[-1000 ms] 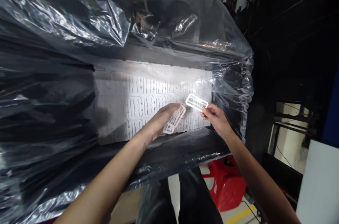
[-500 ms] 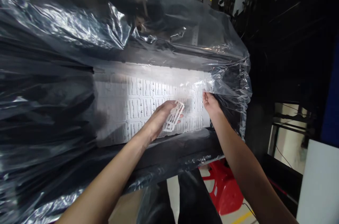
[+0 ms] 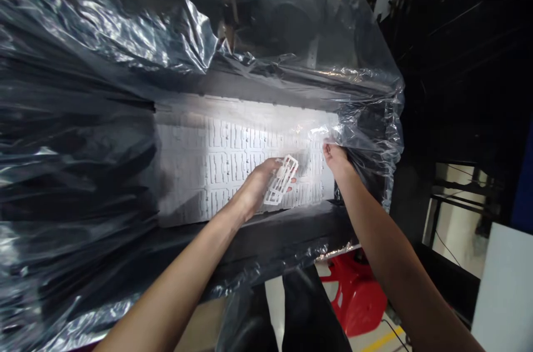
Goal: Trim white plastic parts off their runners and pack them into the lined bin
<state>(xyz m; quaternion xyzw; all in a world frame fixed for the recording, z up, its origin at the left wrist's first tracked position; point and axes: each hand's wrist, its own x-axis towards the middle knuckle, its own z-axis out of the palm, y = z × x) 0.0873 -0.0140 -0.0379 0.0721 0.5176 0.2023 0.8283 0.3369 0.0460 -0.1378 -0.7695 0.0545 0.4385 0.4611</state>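
My left hand (image 3: 259, 185) is closed around a small stack of white plastic frame parts (image 3: 283, 180), held just above a bright white layer of the same parts (image 3: 233, 157) packed flat inside a plastic-lined container. My right hand (image 3: 335, 156) reaches to the far right end of that layer, under the edge of the clear plastic sheet (image 3: 358, 130). Its fingers are curled at the last row of parts, and what they hold, if anything, is hidden.
Crinkled clear plastic (image 3: 104, 46) drapes over the dark container on all sides. A red plastic stool (image 3: 358, 296) stands on the floor below. A dark rack (image 3: 458, 63) rises at the right, with a white panel (image 3: 506, 291) at the lower right corner.
A second ago my right hand held a white frame part in the air. It has since moved to the right end of the packed layer, and the part no longer shows in it.
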